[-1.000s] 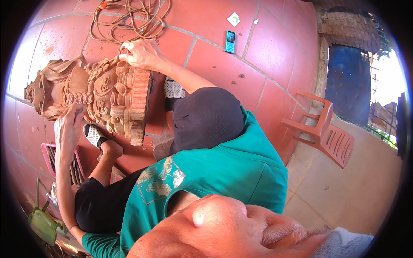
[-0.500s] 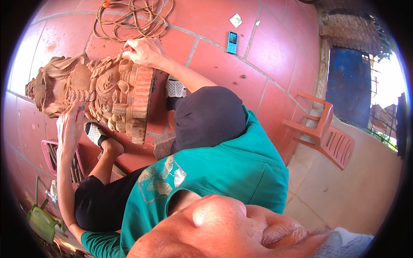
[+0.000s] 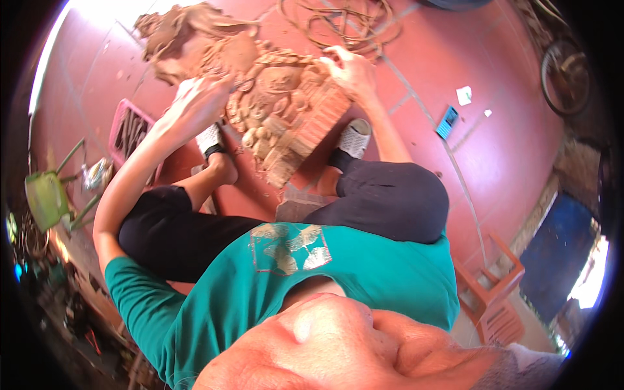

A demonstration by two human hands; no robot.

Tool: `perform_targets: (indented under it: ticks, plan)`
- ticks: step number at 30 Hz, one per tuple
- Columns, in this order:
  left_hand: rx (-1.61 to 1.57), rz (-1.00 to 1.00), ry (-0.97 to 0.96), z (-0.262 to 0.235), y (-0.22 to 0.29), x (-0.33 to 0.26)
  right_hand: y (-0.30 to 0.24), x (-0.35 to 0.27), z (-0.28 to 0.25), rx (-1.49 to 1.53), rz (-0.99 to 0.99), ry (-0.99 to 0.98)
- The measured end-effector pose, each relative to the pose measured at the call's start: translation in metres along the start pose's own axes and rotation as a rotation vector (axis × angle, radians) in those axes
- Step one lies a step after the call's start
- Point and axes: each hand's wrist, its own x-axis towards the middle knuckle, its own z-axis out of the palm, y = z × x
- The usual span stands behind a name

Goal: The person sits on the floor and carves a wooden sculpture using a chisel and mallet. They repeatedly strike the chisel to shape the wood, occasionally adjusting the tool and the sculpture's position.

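Note:
A carved wooden statue lies on its back on the floor between my feet, its flat base toward me on the right and its far end up at the left. My left hand is closed over the carved middle of the statue, fingertips pressed together; blur hides whatever they hold. At the statue's far right edge, near the base, my right hand has its fingers bent and gripping the side.
A pink basket of dark slim tools stands left of my foot, beside a green chair-like thing. A coiled brown cord lies beyond the statue. A blue phone rests on the tiles at right, nearer than a plastic chair.
The view has swung left, so everything sits farther right in the picture. My left hand has closed more over the carving; my right hand stays at the statue's far edge.

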Motion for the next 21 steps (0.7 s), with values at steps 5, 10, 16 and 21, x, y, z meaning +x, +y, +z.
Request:
perform_targets:
  ticks: [5,10,16,21]
  plan:
    - [-0.047,0.002,0.021,0.012,-0.01,-0.004,-0.007,0.001,-0.002,0.018,0.012,-0.071]
    - [-0.045,0.006,0.012,0.011,-0.011,-0.001,-0.004,0.002,-0.005,0.013,0.012,-0.072]
    - [0.007,0.07,0.04,0.015,-0.012,0.003,-0.004,0.002,-0.005,0.015,0.012,-0.07]
    - [-0.001,0.156,0.194,0.028,-0.012,-0.002,-0.005,0.001,-0.005,0.027,-0.002,-0.066]
